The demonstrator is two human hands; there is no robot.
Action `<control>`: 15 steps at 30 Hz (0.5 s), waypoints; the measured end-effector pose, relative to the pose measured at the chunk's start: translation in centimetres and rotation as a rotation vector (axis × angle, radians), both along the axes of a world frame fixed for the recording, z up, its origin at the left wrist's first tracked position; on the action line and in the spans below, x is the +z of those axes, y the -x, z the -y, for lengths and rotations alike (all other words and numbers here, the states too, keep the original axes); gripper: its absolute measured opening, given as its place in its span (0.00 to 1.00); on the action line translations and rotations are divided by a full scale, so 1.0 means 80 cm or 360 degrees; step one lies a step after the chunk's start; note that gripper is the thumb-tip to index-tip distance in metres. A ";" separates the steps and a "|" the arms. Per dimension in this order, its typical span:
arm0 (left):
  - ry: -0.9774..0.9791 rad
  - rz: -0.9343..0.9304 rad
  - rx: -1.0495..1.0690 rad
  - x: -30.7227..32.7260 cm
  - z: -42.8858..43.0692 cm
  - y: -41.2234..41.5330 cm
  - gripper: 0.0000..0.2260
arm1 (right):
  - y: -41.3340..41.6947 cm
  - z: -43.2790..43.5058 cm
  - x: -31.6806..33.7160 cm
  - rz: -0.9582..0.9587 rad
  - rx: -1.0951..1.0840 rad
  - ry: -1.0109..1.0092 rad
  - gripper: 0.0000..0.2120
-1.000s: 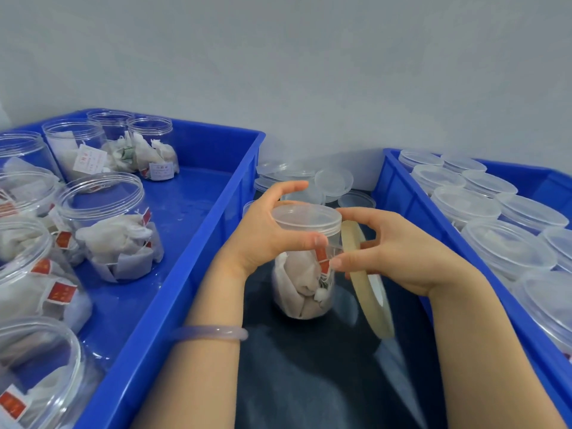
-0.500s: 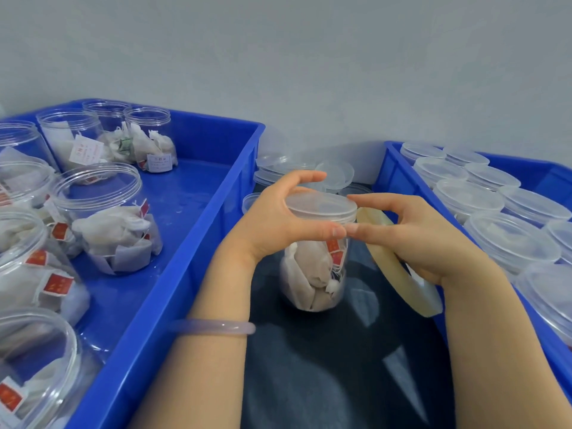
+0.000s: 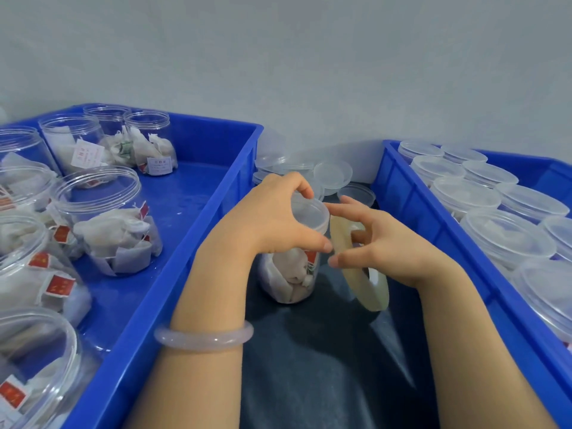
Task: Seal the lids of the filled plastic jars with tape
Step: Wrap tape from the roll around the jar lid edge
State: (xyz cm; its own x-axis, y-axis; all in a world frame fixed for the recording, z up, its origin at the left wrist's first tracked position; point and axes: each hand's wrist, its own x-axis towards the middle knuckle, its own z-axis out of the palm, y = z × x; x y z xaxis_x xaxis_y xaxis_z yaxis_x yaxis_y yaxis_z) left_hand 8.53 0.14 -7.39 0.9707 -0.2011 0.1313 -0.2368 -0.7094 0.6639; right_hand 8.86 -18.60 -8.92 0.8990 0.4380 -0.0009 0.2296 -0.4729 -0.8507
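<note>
Grey bare wall [image 3: 309,72] backs a dark table top [image 3: 325,366] set between two bins. On the left, a large blue plastic crate [image 3: 173,289] holds clear jars of white tea bags [image 3: 108,236], all without lids. The blue plastic crate on the right [image 3: 433,243] holds clear jars with their lids on [image 3: 501,239]; whether those are taped I cannot tell.

Between the crates a small clear plastic jar of tea bags [image 3: 291,280] stands on the table top, its translucent lid [image 3: 311,212] fitted. The left hand [image 3: 266,221] grips that lid, fingers curled over the rim and the thumb at the front. The right hand [image 3: 390,243] holds a pale ring-shaped roll of tape [image 3: 363,286] just beside the lid, fingers hooked round the roll and the forefinger reaching to the lid's edge.

This jar's wrap looks barely begun, and no band of tape shows on it. Many open jars remain.
</note>
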 end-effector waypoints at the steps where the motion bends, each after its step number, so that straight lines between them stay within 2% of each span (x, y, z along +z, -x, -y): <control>1: -0.0006 -0.0018 -0.0035 0.000 -0.003 0.001 0.32 | -0.001 0.002 -0.002 -0.0039 -0.0013 0.0029 0.41; 2: -0.0030 -0.0031 -0.0066 0.001 -0.005 0.002 0.34 | -0.002 0.003 -0.004 -0.0072 -0.0043 0.0042 0.47; 4: -0.0079 -0.0044 -0.0095 0.002 -0.006 0.003 0.37 | -0.004 0.000 -0.007 -0.0093 -0.0133 0.0033 0.52; 6: -0.0092 -0.0054 -0.0102 0.003 -0.006 0.003 0.37 | -0.005 -0.004 -0.007 -0.0076 -0.0246 0.0077 0.51; 11: -0.0079 -0.0082 -0.0109 0.001 -0.008 0.004 0.34 | -0.004 0.004 -0.002 -0.0167 -0.0342 0.0429 0.51; 12: -0.0076 -0.0081 -0.0110 0.001 -0.008 0.004 0.34 | -0.003 0.005 0.000 -0.0188 -0.0316 0.0447 0.48; 15: -0.0063 -0.0076 -0.0112 0.000 -0.007 0.003 0.33 | 0.000 0.004 0.002 -0.0292 -0.0051 0.0310 0.33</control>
